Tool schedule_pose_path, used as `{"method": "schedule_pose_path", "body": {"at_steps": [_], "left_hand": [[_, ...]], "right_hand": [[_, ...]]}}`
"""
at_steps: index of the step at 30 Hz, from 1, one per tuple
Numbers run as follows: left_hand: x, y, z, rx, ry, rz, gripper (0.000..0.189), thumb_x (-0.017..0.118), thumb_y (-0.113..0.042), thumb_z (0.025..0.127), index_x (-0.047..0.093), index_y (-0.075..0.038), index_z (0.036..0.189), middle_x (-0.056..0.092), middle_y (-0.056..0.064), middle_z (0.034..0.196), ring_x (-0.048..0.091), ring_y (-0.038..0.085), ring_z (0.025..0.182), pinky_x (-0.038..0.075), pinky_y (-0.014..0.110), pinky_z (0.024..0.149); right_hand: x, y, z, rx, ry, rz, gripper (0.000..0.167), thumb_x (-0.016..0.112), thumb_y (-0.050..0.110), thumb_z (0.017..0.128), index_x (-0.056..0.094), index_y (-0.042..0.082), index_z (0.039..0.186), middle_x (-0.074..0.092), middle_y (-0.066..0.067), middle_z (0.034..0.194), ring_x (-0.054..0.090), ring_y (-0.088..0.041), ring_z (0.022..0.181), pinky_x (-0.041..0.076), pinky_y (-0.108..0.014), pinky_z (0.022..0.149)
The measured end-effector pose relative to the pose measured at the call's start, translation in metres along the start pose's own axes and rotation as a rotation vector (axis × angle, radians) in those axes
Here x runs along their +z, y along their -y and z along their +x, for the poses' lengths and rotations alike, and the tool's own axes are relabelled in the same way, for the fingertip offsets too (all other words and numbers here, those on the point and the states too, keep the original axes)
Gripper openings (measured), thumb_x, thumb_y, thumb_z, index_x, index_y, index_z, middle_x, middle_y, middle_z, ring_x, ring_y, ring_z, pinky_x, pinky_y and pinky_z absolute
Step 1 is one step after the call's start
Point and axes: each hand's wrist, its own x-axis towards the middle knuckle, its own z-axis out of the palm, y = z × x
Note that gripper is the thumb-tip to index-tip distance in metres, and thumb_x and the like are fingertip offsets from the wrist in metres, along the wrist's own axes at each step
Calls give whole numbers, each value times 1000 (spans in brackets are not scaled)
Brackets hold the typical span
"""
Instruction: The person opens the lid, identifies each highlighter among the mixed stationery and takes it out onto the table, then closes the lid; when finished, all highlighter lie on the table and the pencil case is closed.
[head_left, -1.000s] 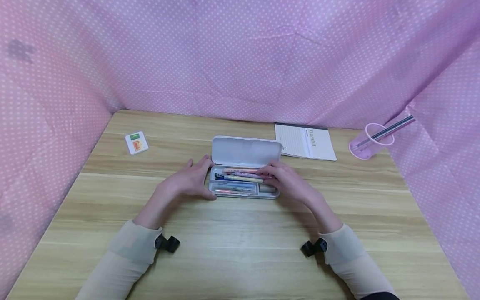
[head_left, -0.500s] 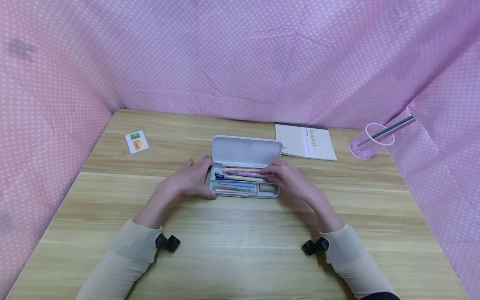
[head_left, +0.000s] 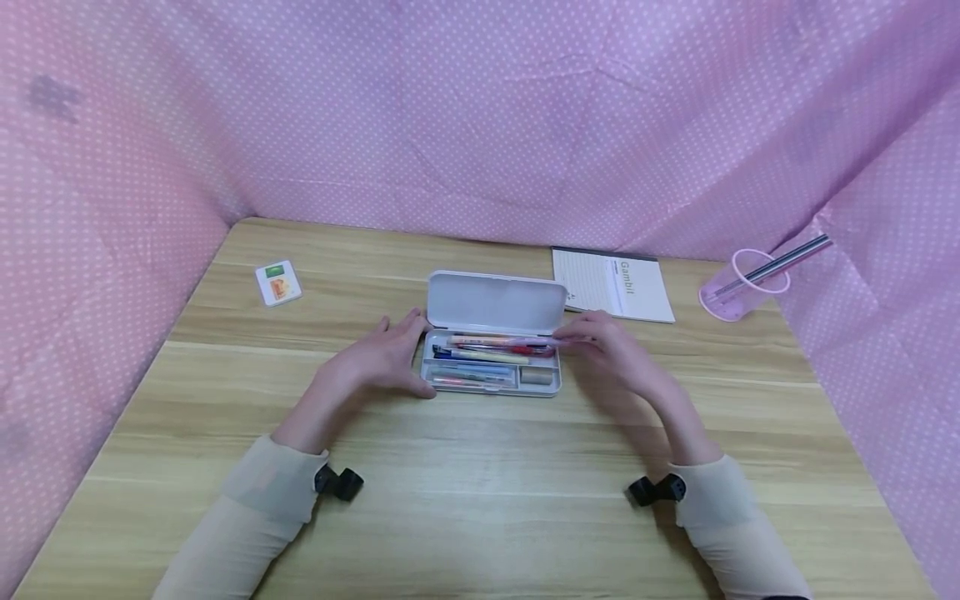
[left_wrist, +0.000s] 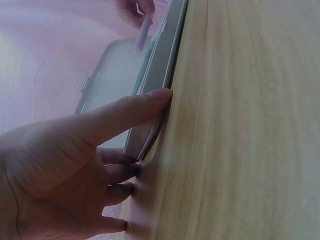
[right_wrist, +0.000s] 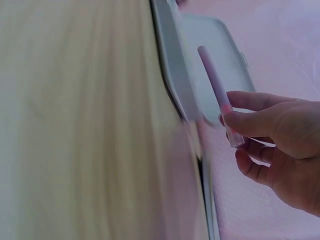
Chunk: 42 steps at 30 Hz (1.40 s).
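A pale grey pencil case (head_left: 497,302) lies on the table with its lid raised. Several pens (head_left: 487,356) fill its back compartment, and more thin sticks (head_left: 472,379) and a small beige block (head_left: 536,377) are in the front ones. My left hand (head_left: 382,357) spans the case's left end; in the left wrist view the thumb presses its front wall, with the other fingers around the end. My right hand (head_left: 618,357), at the case's right end, pinches a slim purple pen (right_wrist: 215,80) between thumb and fingers, raised above the case.
Behind the case to the right lies a notepad (head_left: 615,285). A pink cup (head_left: 729,292) with dark straight sticks stands at the far right. A small white square with coloured pictures (head_left: 277,283) is at the back left. Pink dotted cloth (head_left: 480,125) surrounds the table.
My right hand has moved to the right and lifted the purple pen from among the others, uncovering a red one. My left hand stays at the case's end.
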Motion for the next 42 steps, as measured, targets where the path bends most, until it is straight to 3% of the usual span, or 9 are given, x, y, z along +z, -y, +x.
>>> {"method": "schedule_pose_path", "body": {"at_steps": [7,14,19,30,42], "left_hand": [[-1,-1,1,-1,10,1,95,87,-43,76,33,-9,146,14,26,171,9,39,162,0,64,131],[-2,-2,0,-5,10,-3,96,88,-43,76,32,-8,147,12,26,171,9,39,162,-1,63,131],[-1,-1,0,-7,13,2,95,88,-43,76,34,-9,146,12,25,172,9,38,162,-1,63,131],[1,2,1,-4,8,0,97,88,-44,75,33,-9,148,13,24,172,8,38,162,-1,63,131],[0,0,0,0,9,-10,94,88,-42,75,34,-8,145,13,25,172,7,38,162,-2,63,131]], "right_hand": [[-25,-27,-22,15,-93,-88,31,73,-11,85,78,8,110,77,-6,97,69,-21,91,56,-30,82],[-42,-50,-34,51,-90,-132,31,73,-9,86,78,8,111,77,-6,97,66,-16,87,54,-20,77],[-46,-63,-38,97,-58,-135,27,73,-5,89,78,8,111,77,-6,98,65,-13,87,55,-21,76],[-43,-77,-31,162,2,-124,24,75,0,89,79,11,110,77,-5,99,68,-20,90,58,-39,81],[-42,-83,-31,132,11,-162,24,74,-4,88,79,9,107,77,-5,96,68,-19,89,57,-35,79]]}}
